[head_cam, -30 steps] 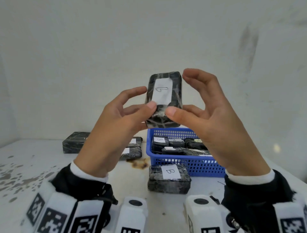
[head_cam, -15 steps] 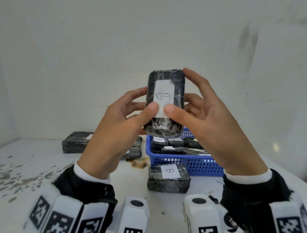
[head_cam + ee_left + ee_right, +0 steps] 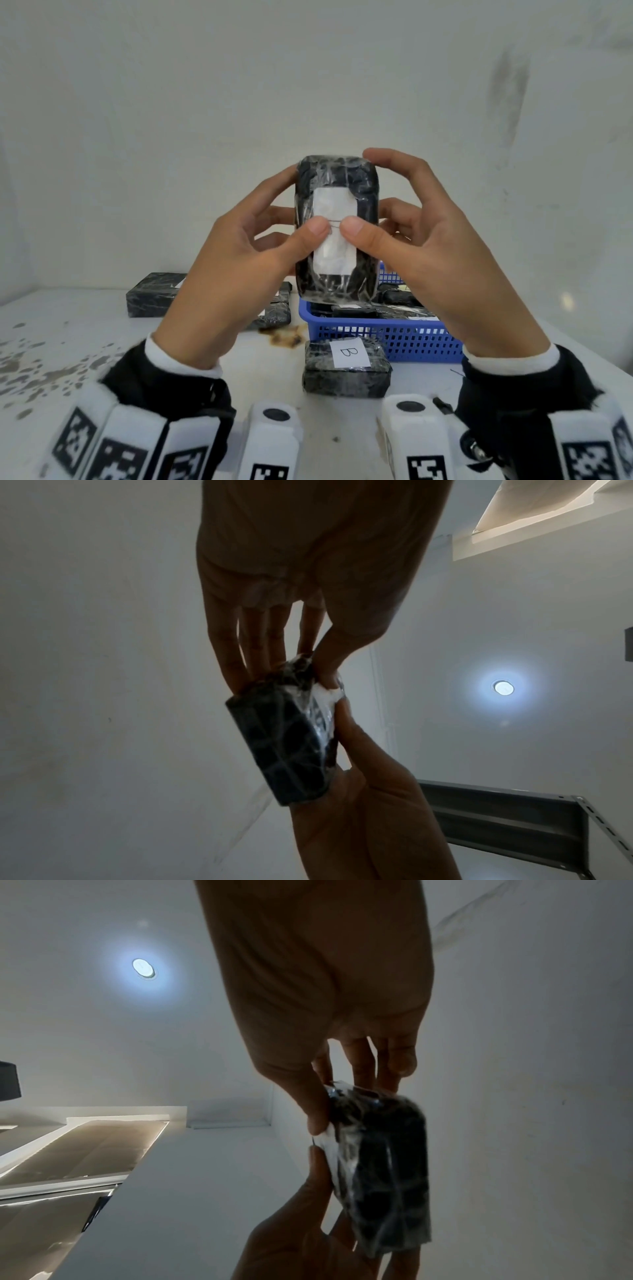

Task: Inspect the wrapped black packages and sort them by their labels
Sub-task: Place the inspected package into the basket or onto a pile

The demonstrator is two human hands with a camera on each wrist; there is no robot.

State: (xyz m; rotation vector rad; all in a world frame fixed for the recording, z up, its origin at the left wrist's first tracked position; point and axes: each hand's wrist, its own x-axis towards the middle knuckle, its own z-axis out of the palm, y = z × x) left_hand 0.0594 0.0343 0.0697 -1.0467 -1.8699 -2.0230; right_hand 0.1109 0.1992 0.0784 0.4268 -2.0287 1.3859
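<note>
Both hands, left (image 3: 239,270) and right (image 3: 442,260), gripping one package (image 3: 337,192) upright, hiding part of basket (image 3: 394,337). One B package (image 3: 346,371) on tabletop (image 3: 85,342) before basket; two behind left hand.

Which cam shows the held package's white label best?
Head view: the label faces the camera, both thumbs on its middle. Left wrist catches only a white sliver; right wrist an edge-on strip.

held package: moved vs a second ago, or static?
Yes. The held package has come down and toward the camera: its bottom edge now overlaps the blue basket rim. Both hands grip it.
</note>
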